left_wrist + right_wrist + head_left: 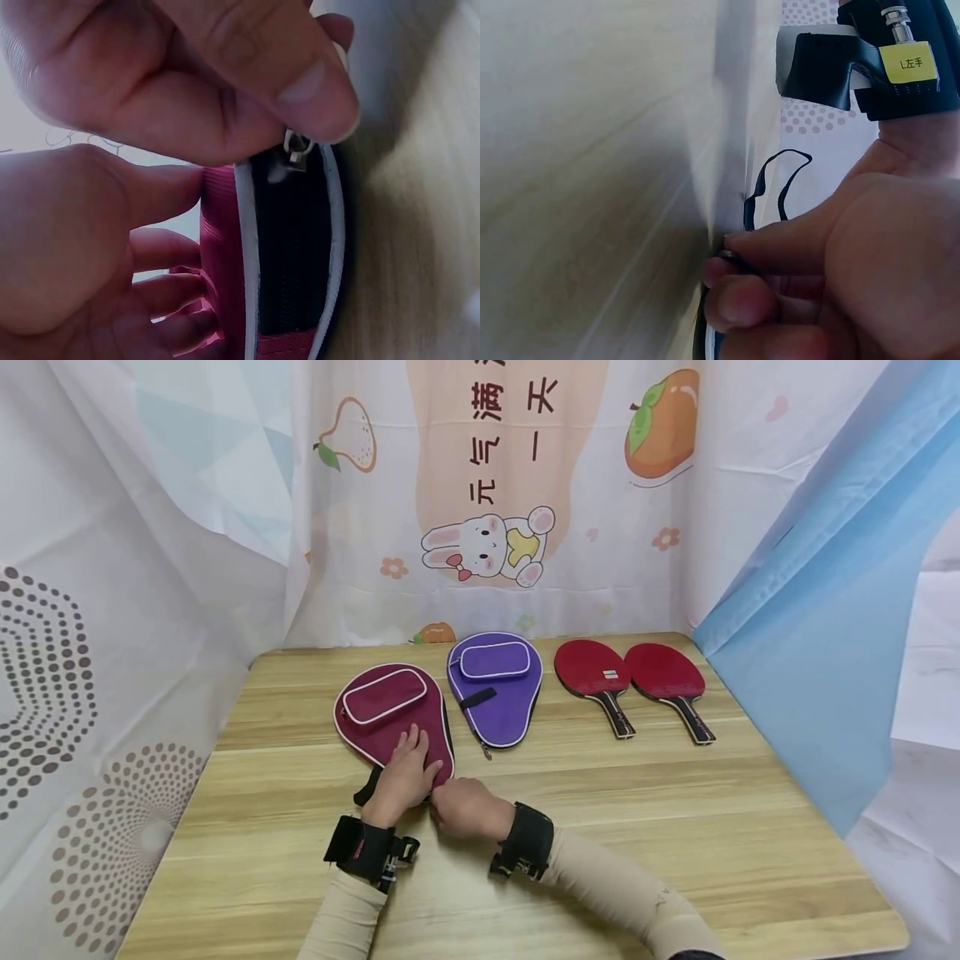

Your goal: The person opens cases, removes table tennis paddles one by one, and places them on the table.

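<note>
Head view shows me the maroon paddle case (386,735) on the table (637,810), long axis running forward-left from the right hand (467,807) pinching its zipper pull (298,154); the left hand (406,774) rests atop, fingers extended.

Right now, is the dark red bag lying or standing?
Lying: the dark red bag is on the table, its pocket facing up, left hand on top.

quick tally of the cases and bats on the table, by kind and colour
Maroon case: 1
Purple case: 1
Red bats: 2
Total: 4
</note>
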Demonstrator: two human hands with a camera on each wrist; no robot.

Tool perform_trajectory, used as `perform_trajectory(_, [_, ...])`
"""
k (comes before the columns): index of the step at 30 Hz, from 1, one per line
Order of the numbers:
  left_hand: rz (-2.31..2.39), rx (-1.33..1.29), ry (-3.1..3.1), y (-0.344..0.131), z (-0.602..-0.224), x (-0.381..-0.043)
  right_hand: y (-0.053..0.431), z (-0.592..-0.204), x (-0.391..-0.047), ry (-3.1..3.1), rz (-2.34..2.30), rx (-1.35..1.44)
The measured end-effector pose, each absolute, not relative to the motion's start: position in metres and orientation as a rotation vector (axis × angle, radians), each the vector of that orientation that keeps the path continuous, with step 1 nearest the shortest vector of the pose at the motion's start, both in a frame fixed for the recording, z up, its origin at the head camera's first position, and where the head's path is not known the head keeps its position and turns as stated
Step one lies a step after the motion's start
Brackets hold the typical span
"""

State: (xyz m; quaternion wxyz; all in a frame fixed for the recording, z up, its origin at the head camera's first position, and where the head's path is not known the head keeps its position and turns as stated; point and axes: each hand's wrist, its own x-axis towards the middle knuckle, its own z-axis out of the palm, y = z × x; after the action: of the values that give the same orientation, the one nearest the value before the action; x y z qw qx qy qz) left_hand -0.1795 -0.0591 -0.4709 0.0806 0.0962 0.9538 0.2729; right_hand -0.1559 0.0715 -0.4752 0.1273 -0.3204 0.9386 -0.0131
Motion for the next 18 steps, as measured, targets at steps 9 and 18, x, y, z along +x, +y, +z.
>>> perform_trajectory(9, [0.837,0.328,2.855,-0.0624,-0.4750,-0.1809,0.0718,-0.4798,-0.1559,2.779,-0.112,-0.835])
perform_trajectory(18, [0.870,0.360,2.858,-0.0656,-0.4790,-0.1828,0.0804,-0.4779,-0.1610,2.761,-0.288,-0.805])
